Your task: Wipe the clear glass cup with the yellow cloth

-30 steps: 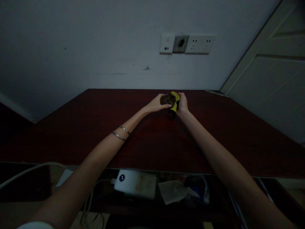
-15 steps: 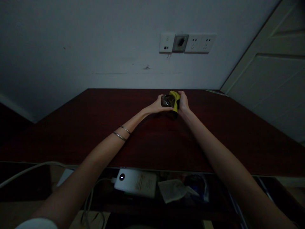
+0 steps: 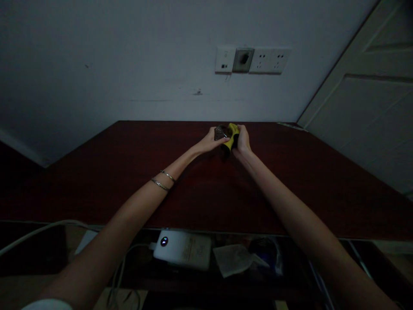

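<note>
Near the back of a dark red table (image 3: 193,193), both hands meet around a small object. My left hand (image 3: 208,140), with two bracelets (image 3: 163,180) on its arm, is closed round a dark, shiny, see-through cup-like piece (image 3: 222,131). Against its right side sits a yellow and black piece (image 3: 231,137), perhaps cloth or a soft cover; its exact kind is unclear in the dim light. My right hand (image 3: 242,138) is closed on the yellow and black piece from the right. The fingers behind it are partly hidden.
A wall with sockets (image 3: 267,60) rises behind the table, and a white door (image 3: 371,112) is at the right. Under the front edge, an open drawer or shelf holds a white power bank (image 3: 182,249) with a cable and a pale tissue-like sheet (image 3: 234,259).
Both hands have shifted slightly left with the pieces. The yellow and black piece has tilted, its lower end swinging to the left. My right wrist has turned a little.
</note>
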A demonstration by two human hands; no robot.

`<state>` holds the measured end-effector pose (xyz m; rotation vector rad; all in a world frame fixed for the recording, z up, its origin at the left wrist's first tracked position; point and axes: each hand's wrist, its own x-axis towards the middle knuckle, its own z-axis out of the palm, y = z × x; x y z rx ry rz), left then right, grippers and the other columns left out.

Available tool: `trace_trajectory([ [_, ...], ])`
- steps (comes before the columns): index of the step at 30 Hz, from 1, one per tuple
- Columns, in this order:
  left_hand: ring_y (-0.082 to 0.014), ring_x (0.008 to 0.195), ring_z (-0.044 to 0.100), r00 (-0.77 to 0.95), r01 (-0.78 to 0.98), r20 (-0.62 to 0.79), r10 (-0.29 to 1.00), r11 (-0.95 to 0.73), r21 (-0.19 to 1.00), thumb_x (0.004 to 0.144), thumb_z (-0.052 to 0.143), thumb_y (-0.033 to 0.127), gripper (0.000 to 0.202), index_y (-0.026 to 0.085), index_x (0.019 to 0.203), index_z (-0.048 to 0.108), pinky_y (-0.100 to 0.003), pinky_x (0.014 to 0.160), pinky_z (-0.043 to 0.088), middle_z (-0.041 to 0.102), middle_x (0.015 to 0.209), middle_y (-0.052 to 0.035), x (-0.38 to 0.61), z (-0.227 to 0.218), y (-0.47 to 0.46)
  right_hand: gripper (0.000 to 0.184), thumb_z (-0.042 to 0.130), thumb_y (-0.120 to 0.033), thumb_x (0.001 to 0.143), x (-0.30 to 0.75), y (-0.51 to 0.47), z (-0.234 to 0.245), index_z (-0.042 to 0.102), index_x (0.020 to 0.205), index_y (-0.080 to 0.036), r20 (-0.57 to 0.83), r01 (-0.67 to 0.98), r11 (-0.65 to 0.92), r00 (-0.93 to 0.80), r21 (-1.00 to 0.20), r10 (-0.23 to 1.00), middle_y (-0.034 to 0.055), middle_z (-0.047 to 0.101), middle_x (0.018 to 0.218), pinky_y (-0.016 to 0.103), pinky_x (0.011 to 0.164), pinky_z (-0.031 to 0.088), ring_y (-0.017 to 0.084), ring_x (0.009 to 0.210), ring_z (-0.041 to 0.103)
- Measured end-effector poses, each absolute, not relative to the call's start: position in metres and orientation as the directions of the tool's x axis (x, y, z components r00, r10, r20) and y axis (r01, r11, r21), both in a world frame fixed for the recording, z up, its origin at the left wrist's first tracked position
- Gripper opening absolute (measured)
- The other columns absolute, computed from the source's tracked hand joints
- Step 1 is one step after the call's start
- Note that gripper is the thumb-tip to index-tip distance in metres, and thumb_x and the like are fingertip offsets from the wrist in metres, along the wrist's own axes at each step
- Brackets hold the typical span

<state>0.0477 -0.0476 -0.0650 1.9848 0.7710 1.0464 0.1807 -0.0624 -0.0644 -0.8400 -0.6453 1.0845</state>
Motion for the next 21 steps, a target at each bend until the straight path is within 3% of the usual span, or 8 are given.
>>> trace_trajectory([
  [5, -0.0266, 0.119, 0.049, 0.546, 0.028, 0.39, 0.741, -0.481, 0.876, 0.065, 0.073, 0.034, 0.067, 0.013, 0.119, 0.039, -0.041, 0.101, 0.04, 0.052, 0.123, -0.0171, 0.052, -0.064, -0.05, 0.023, 0.042, -0.036, 0.082, 0.187, -0.062, -0.065, 0.055, 0.07, -0.022, 0.036, -0.496, 0.232, 0.374, -0.837, 0.927, -0.0006, 0.058, 0.066, 0.029, 0.063, 0.047, 0.015, 0.065, 0.056],
  [10, -0.0241, 0.112, 0.055, 0.535, -0.088, 0.366, 0.762, -0.38, 0.921, 0.061, 0.073, 0.022, 0.058, 0.014, 0.112, 0.048, -0.042, 0.1, 0.043, 0.058, 0.118, -0.0145, 0.055, -0.062, -0.051, 0.026, 0.04, -0.036, 0.083, 0.195, -0.062, -0.061, 0.055, 0.068, -0.021, 0.023, -0.49, 0.226, 0.385, -0.842, 0.923, 0.0004, 0.059, 0.064, 0.032, 0.062, 0.049, 0.016, 0.063, 0.056],
  [16, -0.0241, 0.102, 0.06, 0.57, -0.055, 0.323, 0.756, -0.357, 0.932, 0.052, 0.079, 0.022, 0.059, 0.011, 0.105, 0.057, -0.047, 0.099, 0.042, 0.064, 0.105, -0.0128, 0.052, -0.061, -0.056, 0.023, 0.046, -0.037, 0.082, 0.199, -0.06, -0.058, 0.058, 0.071, -0.021, 0.027, -0.458, 0.228, 0.404, -0.859, 0.914, -0.0013, 0.059, 0.063, 0.03, 0.062, 0.049, 0.015, 0.064, 0.057],
  [21, -0.0238, 0.102, 0.06, 0.526, -0.042, 0.349, 0.776, -0.385, 0.922, 0.052, 0.08, 0.025, 0.062, 0.009, 0.108, 0.057, -0.047, 0.099, 0.042, 0.064, 0.108, -0.014, 0.051, -0.059, -0.058, 0.021, 0.048, -0.036, 0.082, 0.197, -0.058, -0.062, 0.059, 0.071, -0.021, 0.015, -0.459, 0.214, 0.4, -0.862, 0.916, -0.0014, 0.059, 0.062, 0.03, 0.062, 0.049, 0.015, 0.065, 0.057],
])
